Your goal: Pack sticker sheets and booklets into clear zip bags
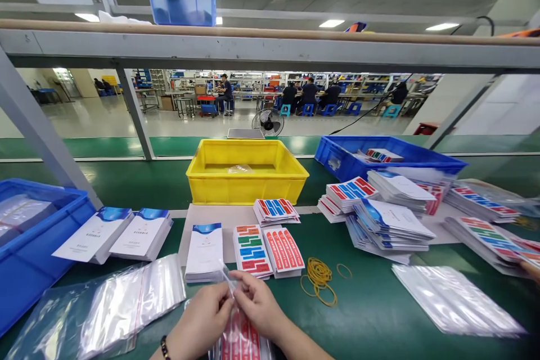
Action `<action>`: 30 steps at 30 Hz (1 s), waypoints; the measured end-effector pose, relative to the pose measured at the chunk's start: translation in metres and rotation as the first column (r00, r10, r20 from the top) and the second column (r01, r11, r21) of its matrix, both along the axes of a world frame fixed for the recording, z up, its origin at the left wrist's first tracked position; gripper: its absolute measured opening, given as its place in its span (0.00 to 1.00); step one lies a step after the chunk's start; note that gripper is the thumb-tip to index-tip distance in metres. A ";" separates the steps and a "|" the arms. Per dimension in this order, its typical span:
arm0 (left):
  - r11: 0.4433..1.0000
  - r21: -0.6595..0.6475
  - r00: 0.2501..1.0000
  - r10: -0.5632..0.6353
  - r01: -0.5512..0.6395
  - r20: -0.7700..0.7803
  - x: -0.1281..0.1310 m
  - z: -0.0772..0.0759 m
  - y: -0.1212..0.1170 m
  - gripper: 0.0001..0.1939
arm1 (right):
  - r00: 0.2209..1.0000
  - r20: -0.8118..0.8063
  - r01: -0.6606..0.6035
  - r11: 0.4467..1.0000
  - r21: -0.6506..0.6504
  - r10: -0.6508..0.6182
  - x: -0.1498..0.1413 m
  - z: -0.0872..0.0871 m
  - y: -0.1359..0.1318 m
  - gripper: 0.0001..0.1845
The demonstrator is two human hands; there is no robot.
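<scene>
My left hand (205, 318) and my right hand (256, 304) meet at the near edge of the green table, both pinching the top of a clear plastic bag (238, 337). The bag holds a red-and-white sticker sheet. Just beyond my hands lie a white booklet stack (205, 252), a stack of multicoloured sticker sheets (252, 250) and a stack of red sticker sheets (283, 250). A heap of yellow rubber bands (319, 278) lies to the right of my right hand.
Empty clear bags lie at left (118, 306) and right (458, 299). A yellow bin (247, 187) stands behind, with blue bins at left (25, 259) and back right (388, 160). More booklet and sticker stacks (390, 219) fill the right side. Other people sit far behind.
</scene>
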State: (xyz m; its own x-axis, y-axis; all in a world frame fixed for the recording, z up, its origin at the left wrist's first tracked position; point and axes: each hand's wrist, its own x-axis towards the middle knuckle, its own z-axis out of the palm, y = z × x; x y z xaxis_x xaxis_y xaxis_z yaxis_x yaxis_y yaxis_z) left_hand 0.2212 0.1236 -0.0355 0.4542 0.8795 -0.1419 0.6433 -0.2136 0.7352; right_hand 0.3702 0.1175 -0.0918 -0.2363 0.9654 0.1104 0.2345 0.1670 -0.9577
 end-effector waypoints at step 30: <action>0.996 -0.062 0.971 0.070 -0.057 0.231 0.008 -0.040 0.006 0.20 | 0.876 0.423 0.019 0.894 0.448 -0.230 0.001 0.010 -0.001 0.10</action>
State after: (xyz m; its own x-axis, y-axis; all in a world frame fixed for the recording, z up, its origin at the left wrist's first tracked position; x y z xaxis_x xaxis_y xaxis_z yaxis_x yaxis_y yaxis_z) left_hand 0.2290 0.1294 -0.0754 0.4239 0.9014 -0.0880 0.4643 -0.1329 0.8756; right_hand 0.3711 0.1169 -0.0815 -0.2421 0.8751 0.4191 0.6698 0.4632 -0.5803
